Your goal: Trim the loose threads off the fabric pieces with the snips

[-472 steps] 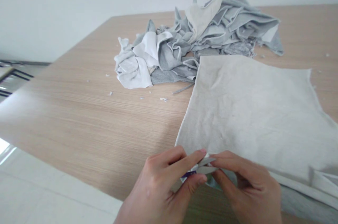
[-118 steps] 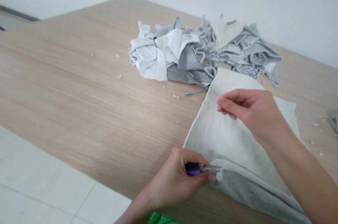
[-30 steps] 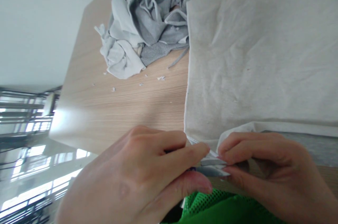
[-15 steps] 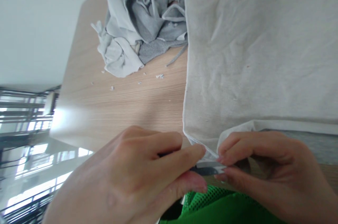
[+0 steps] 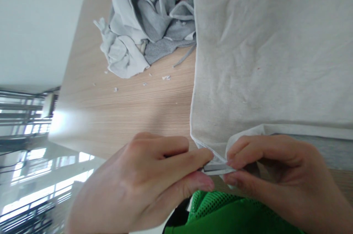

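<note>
A large off-white cloth [image 5: 256, 61] with a stitched edge covers the right side of the table, and its near edge is folded back to show a grey layer. My right hand [image 5: 284, 175] pinches the cloth's near corner seam between thumb and fingers. Closed around small thread snips [image 5: 216, 167], my left hand [image 5: 154, 178] lies just left of it. Only the metal blade part of the snips shows, lying along the seam and pointing at my right fingertips; the handles are hidden in my palm.
A heap of grey and white fabric pieces [image 5: 154, 13] lies at the back of the wooden table [image 5: 110, 112]. Small white lint scraps [image 5: 166, 78] are scattered before it. Green clothing [image 5: 234, 215] shows below my hands, and metal racks [image 5: 24, 105] stand at the far left.
The blade has turned slightly and shows narrower along the seam. My right thumb has shifted a little up and left. Both hands keep their grips.
</note>
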### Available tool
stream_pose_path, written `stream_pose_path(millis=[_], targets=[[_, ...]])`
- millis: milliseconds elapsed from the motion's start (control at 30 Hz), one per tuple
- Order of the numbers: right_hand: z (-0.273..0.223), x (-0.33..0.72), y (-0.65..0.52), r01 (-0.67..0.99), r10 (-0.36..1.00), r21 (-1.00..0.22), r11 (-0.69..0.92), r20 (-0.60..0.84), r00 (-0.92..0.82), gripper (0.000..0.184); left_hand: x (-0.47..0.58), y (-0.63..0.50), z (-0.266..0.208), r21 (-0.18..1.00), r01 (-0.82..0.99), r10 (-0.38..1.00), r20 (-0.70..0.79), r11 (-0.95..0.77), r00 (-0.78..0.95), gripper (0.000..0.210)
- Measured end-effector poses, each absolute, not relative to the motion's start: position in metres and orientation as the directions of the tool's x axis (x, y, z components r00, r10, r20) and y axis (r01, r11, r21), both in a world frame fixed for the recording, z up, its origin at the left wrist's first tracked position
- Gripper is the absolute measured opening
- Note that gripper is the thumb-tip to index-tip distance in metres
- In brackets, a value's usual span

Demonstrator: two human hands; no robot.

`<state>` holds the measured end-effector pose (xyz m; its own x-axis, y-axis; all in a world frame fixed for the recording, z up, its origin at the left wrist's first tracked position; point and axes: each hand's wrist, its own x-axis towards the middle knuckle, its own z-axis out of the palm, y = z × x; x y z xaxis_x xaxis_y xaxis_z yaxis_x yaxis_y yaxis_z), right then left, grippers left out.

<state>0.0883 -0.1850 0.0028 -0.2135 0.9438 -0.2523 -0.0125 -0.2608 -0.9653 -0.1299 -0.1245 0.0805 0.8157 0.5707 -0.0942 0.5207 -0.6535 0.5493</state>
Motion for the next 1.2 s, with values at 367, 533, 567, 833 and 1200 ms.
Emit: stream_pose_path(millis=[367, 533, 567, 833, 1200], targets=[[0.006, 0.084, -0.181, 0.000, 0.881, -0.904, -0.427, -0.416, -0.227, 0.015, -0.134, -0.139, 0.050, 0.787, 0.492, 0.717, -0.091, -0.374, 0.691, 0.019], [0.006, 0.082, -0.179, -0.015, 0.875, -0.898, -0.439, -0.423, -0.234, 0.015, -0.135, -0.143, 0.040, 0.824, 0.472, 0.762, -0.079, -0.313, 0.642, 0.018], [0.005, 0.081, -0.179, -0.018, 0.878, -0.900, -0.436, -0.420, -0.231, 0.015, -0.135, -0.143, 0.038, 0.833, 0.465, 0.765, -0.082, -0.300, 0.639, 0.019], [0.006, 0.078, -0.179, -0.036, 0.843, -0.855, -0.518, -0.503, -0.189, 0.014, -0.132, -0.148, 0.024, 0.913, 0.382, 0.811, -0.113, -0.143, 0.574, 0.021], [0.000, 0.080, -0.179, -0.061, 0.859, -0.878, -0.475, -0.447, -0.251, 0.015, -0.129, -0.155, 0.017, 0.941, 0.340, 0.848, -0.171, -0.012, 0.502, 0.028]])
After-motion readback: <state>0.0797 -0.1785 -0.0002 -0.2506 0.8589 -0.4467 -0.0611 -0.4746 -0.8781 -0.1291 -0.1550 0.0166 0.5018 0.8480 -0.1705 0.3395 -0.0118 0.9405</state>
